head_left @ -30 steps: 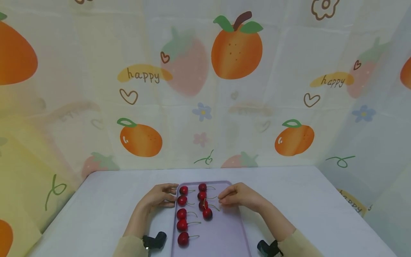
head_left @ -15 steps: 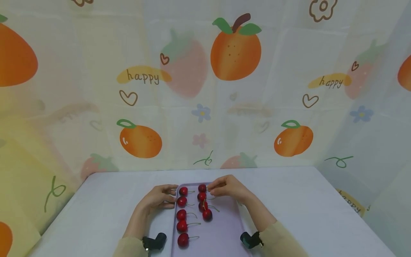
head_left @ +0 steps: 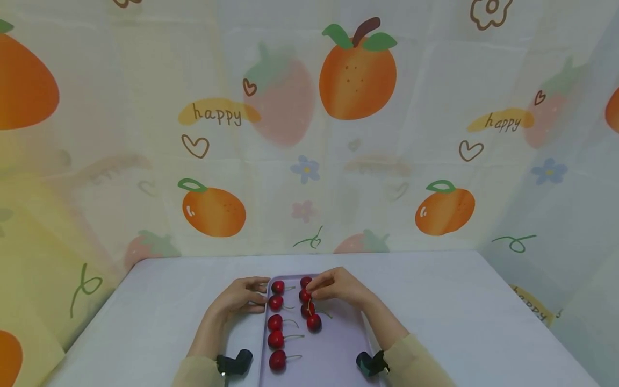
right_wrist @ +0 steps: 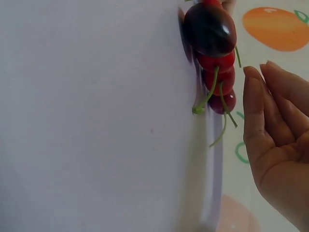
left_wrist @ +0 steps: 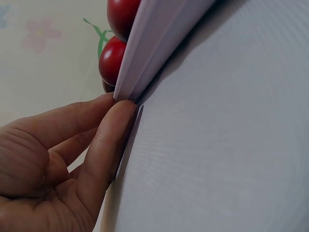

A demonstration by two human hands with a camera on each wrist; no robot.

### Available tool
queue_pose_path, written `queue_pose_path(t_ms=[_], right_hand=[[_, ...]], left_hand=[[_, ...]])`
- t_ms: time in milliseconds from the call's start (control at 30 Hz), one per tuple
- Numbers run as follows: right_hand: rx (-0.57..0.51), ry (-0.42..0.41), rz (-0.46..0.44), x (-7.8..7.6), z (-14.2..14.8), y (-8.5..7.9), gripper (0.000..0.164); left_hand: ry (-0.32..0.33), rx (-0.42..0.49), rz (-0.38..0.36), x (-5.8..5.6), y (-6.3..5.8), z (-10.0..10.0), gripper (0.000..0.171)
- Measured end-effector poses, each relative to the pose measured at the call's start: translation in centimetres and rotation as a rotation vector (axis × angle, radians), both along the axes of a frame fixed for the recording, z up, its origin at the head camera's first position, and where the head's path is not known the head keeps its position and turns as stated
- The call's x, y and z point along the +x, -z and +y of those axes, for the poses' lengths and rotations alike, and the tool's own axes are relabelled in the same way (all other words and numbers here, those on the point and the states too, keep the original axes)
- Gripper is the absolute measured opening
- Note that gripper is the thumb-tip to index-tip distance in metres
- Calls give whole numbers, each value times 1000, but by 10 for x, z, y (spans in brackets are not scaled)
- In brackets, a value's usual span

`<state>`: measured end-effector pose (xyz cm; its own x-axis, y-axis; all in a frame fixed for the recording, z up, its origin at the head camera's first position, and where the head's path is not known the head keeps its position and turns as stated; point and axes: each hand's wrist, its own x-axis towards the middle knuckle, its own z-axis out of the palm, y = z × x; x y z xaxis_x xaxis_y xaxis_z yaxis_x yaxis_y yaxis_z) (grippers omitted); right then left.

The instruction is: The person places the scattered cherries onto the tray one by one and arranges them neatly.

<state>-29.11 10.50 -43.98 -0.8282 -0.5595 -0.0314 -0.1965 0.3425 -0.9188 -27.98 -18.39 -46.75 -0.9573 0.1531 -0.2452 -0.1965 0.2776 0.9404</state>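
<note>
A lilac tray (head_left: 338,349) bears two columns of red cherries with green stems. Several cherries, among them the nearest cherry (head_left: 278,360), line its left side; a second column, ending in a darker cherry (head_left: 314,323), stands right of them. My left hand (head_left: 238,295) is at the tray's left edge, thumb and fingertips touching the rim, which the left wrist view shows close up. Over the far end of the second column is my right hand (head_left: 340,285), fingers extended, partly covering cherries there. In the right wrist view its fingertips are beside the cherries, holding nothing.
The tray lies on a white table (head_left: 425,312). Behind stands a cloth backdrop (head_left: 271,172) printed with oranges, strawberries and flowers. A black wrist camera (head_left: 234,363) sits on the left wrist, another wrist camera (head_left: 371,364) on the right.
My right hand has moved left from the tray's right edge to above the far cherries of the second column, then slightly nearer them. The left hand stays at the rim. The cherries look unmoved.
</note>
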Motion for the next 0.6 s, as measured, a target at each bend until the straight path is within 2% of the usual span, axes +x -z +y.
queue_pose_path(t_ms=[133,267,600], right_hand=[[31,4,8,-1,-2,3,19],[50,9,16,0,-3,4,18],[53,21,29,1,-5,6,17]], left_hand=[[-11,-1,-2,0,0,0,54],[4,-2,0,0,1,-1,54],[16,-6,-1,-2,2,-1,55]])
